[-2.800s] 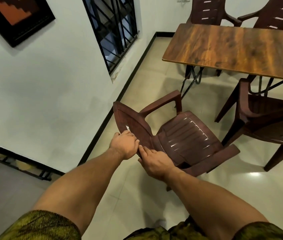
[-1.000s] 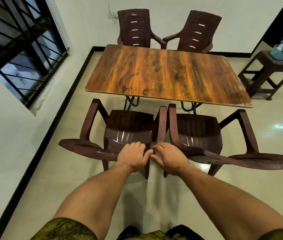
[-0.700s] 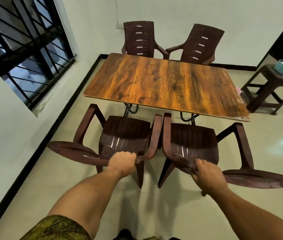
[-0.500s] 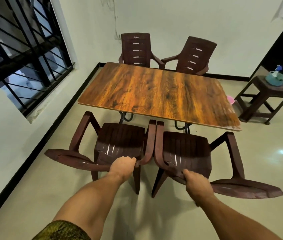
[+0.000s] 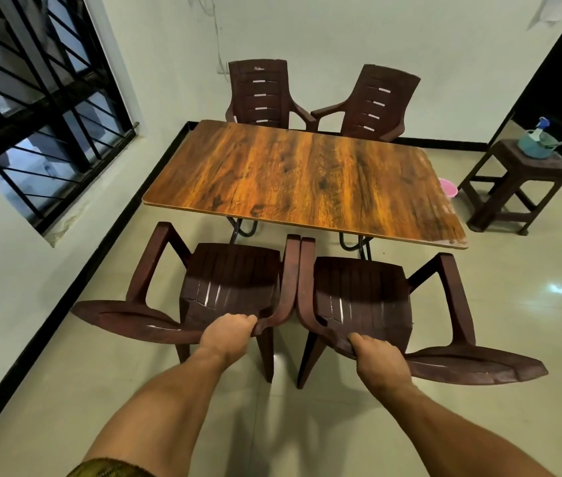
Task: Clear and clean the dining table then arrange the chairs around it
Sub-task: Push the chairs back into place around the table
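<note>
**Nearly done: two chairs to push in**

The left hand (image 5: 226, 333) curls round the top edge of the left chair (image 5: 235, 270), at its back. The right hand (image 5: 376, 356) curls round the top edge of the right chair (image 5: 358, 287) the same way. So each hand grips one chair.

The two chairs stand side by side on the floor and face the worktop (image 5: 307, 177). Their inner arms are so close that I cannot tell if they touch. The seats stop just short of the worktop's near edge.

No plates or cups show on the worktop, and the wood shines. I think the clearing and wiping are done.

On the far side stand the far left chair (image 5: 259, 94) and the far right chair (image 5: 376, 101), close to the worktop. The far right one is turned a little.

To the right, a stool (image 5: 520, 173) holds a blue basket (image 5: 535, 148). A pink tub (image 5: 448, 188) peeks out beside the worktop.

What is left looks small: slide the two near chairs in, and maybe turn the far right chair straight.
</note>
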